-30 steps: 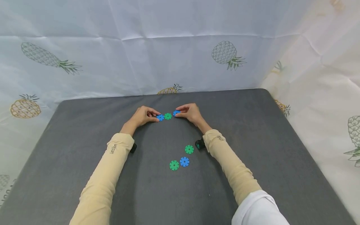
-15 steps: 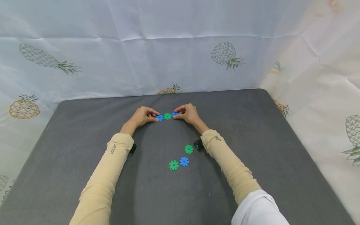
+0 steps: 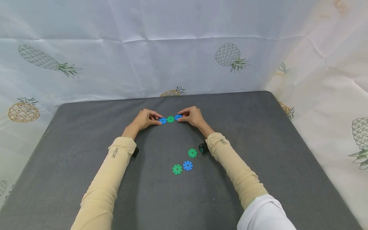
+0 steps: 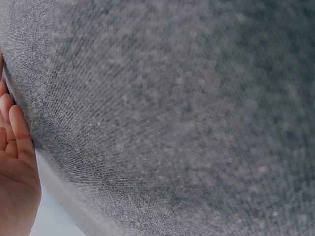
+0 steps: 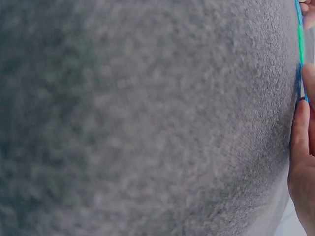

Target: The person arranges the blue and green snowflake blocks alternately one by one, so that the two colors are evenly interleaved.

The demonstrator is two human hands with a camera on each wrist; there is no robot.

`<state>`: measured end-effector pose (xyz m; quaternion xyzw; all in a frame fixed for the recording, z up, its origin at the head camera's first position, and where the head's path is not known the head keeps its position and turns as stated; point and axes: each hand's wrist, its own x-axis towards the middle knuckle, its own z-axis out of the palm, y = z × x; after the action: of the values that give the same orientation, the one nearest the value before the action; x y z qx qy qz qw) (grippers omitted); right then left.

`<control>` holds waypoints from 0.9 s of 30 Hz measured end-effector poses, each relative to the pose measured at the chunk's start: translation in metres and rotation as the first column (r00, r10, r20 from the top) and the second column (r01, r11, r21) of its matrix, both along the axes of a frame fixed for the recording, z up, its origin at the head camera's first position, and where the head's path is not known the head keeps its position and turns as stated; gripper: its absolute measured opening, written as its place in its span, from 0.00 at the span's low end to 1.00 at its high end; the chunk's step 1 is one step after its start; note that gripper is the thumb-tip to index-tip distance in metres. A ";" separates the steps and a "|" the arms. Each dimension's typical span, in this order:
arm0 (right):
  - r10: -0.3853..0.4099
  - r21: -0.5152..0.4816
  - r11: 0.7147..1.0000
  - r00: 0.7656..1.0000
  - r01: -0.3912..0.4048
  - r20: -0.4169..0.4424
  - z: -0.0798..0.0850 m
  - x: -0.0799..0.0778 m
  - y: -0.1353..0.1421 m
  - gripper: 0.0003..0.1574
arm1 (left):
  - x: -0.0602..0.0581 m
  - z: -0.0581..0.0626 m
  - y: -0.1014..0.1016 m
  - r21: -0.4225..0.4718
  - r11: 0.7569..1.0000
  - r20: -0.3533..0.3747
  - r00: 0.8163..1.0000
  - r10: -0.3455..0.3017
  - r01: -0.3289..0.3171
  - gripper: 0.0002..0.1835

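Three notched plastic discs lie in a row near the table's back edge: a blue disc [image 3: 163, 120] on the left, a green disc [image 3: 171, 119] in the middle and another blue disc [image 3: 178, 117] on the right. My left hand [image 3: 146, 118] pinches the left blue disc between thumb and fingers. On the other side my right hand [image 3: 193, 115] pinches the right blue disc at the green one's edge. In the right wrist view the row shows edge-on, with the green disc [image 5: 301, 44] between blue ones. The left wrist view has only part of my left hand [image 4: 17, 162].
Closer to me on the grey table [image 3: 155, 198] lie a green disc [image 3: 192, 153], a blue disc [image 3: 188, 165] and another green disc [image 3: 177, 169]. A pale curtain [image 3: 178, 70] with pineapple prints hangs right behind the table.
My right hand has moved slightly left, bringing its blue disc from a small gap up to the green disc. My left hand stays in place on its disc.
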<state>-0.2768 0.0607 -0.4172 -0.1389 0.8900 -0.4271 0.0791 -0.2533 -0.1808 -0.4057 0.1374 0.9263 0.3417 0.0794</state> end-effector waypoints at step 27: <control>0.077 -0.056 0.996 0.996 -0.074 0.043 -0.001 -0.010 0.008 0.16 | -0.001 -0.001 -0.002 0.013 1.000 0.017 1.000 0.008 -0.008 0.16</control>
<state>-0.2869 0.0688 -0.4185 -0.1649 0.8702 -0.4507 0.1113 -0.2544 -0.1825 -0.4066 0.1312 0.9238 0.3495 0.0848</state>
